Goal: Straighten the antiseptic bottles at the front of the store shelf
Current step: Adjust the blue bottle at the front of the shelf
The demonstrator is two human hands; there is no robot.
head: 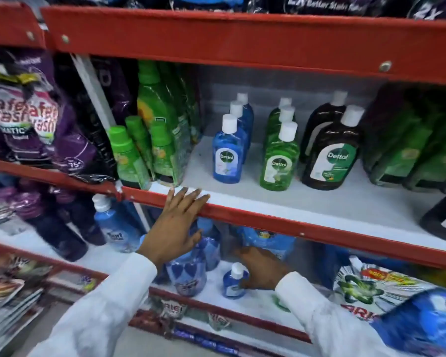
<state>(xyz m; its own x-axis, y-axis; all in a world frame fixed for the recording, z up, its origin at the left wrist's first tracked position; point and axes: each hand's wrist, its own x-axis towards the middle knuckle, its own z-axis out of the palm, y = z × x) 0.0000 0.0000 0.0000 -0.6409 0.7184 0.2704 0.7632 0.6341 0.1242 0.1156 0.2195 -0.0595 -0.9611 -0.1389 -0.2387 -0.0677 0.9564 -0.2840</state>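
The left hand [177,225] lay open, fingers spread against the red shelf edge [268,222], holding nothing; the right hand [264,270] gripped a small blue antiseptic bottle [233,282] on the lower shelf, while three upright Dettol rows [278,161] stood above

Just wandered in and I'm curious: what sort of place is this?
Most likely a shop's cleaning-goods aisle: red metal shelves, rows of Dettol bottles facing out, and detergent pouches stacked alongside.
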